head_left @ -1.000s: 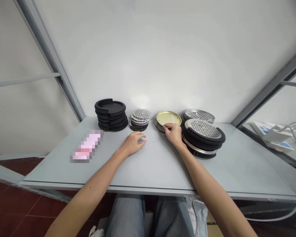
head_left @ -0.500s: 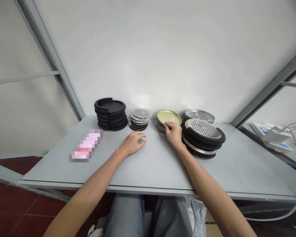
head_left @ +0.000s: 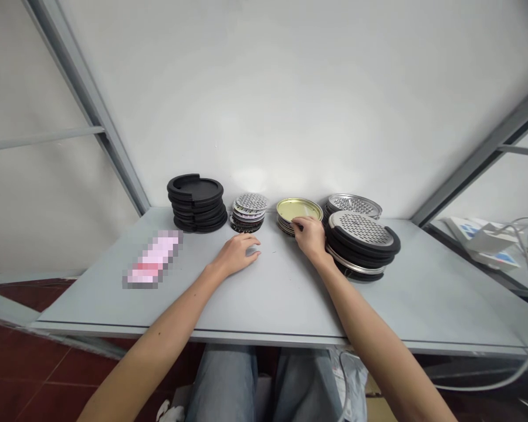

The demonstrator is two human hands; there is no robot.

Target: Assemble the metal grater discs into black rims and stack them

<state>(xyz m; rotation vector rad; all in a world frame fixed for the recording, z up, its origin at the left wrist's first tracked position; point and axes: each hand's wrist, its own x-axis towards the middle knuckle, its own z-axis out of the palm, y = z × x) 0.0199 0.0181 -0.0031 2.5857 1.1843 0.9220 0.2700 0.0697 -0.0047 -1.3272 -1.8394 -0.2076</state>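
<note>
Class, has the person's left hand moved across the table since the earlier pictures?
No, not visibly: the left hand keeps the same place just in front of the small stack of patterned discs.

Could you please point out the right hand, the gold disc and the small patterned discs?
Right hand (head_left: 310, 237): head view, middle of the hand.
Gold disc (head_left: 298, 208): head view, flat upper face.
Small patterned discs (head_left: 249, 214): head view, front edges midway up.

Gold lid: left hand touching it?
No, the left hand is apart from the gold lid; the right hand is at its edge.
</note>
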